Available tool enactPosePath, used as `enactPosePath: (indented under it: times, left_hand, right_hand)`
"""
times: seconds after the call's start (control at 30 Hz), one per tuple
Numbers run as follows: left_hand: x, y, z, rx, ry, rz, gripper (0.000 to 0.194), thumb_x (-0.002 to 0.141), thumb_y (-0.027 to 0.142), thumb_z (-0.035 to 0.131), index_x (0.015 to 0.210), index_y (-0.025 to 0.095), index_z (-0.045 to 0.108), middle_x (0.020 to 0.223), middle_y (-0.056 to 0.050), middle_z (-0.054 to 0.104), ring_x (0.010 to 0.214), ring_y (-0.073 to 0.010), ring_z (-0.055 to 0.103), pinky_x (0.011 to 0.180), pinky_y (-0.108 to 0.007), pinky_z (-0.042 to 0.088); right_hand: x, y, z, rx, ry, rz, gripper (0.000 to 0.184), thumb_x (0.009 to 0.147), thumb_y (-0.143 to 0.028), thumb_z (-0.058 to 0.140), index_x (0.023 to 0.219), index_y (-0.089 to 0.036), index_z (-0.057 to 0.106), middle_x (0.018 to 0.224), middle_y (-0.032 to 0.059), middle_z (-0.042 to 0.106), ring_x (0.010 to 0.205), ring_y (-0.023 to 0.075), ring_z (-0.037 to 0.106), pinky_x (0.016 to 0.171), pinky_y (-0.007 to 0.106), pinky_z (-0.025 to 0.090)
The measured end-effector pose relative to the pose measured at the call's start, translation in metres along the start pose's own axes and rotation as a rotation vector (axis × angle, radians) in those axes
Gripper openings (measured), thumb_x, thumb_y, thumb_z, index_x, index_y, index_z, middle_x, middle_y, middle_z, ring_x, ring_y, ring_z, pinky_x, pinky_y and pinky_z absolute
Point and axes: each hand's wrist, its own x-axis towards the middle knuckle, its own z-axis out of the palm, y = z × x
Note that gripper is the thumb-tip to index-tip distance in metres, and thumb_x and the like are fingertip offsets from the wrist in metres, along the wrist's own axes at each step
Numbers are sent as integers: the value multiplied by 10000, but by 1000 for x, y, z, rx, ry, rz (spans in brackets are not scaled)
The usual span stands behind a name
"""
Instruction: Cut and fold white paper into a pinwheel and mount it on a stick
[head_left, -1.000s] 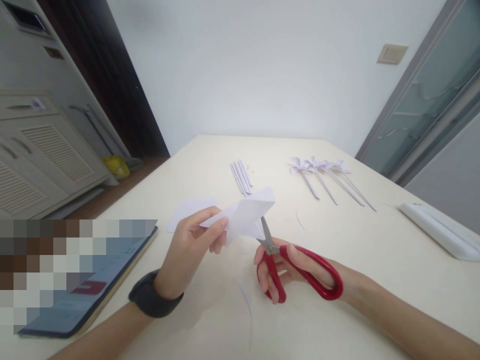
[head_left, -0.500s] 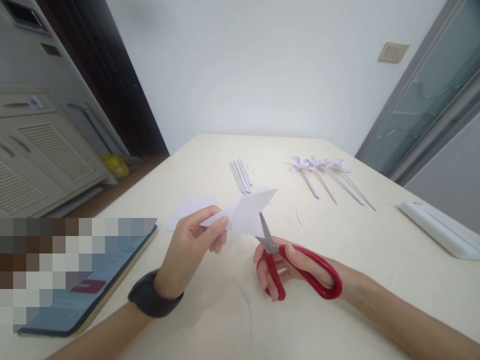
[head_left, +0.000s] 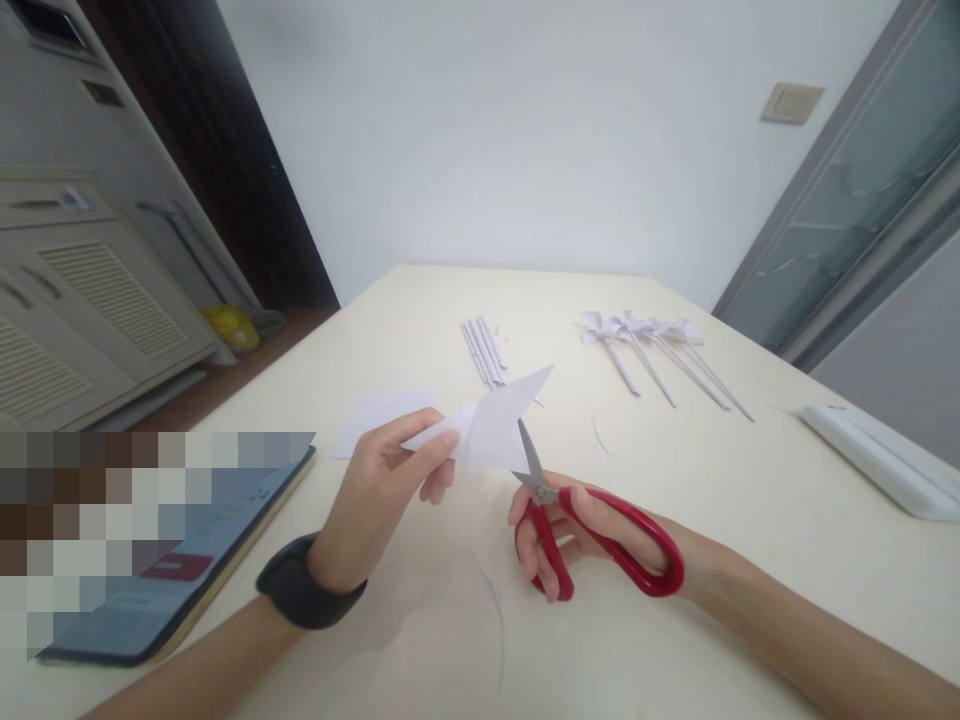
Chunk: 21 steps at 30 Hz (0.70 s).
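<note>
My left hand [head_left: 401, 470], with a black band on its wrist, pinches a white piece of paper [head_left: 499, 425] that is slit and has a pointed flap rising to the upper right. My right hand [head_left: 562, 530] grips red-handled scissors [head_left: 630, 555], fingers through the loops. The blades are spread, and the paper's lower right corner lies at or between them; I cannot tell if they touch it. On the table below the hands lies a thin curved paper strip [head_left: 496, 600]. Behind my left hand rests a flat white paper sheet [head_left: 375, 415], partly covered by the hand.
Several rolled paper sticks [head_left: 484, 350] lie beyond the held paper. Several paper pinwheels [head_left: 637, 340] on sticks are at the back right. A tablet [head_left: 202, 560] occupies the left edge of the table [head_left: 420, 640], and a long white object [head_left: 877, 455] the right. More thin scraps [head_left: 600, 437] lie around.
The paper in my left hand has tilted slightly, its flap tip rising a little. Both hands keep nearly the same place, and the scissors stay spread.
</note>
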Motion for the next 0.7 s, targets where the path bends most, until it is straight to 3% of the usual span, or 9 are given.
enactPosePath:
  times: [0.7]
  left_hand:
    - [0,2,2,-68,-8,-22,271,850,248,462,585,196,441,510,43,443,476,-108,372,484,-252,303]
  right_hand:
    - [2,0,4,4,69,18,400,897,-485,318,1026,-150,497,770,58,595,564,113,525,554,256,418]
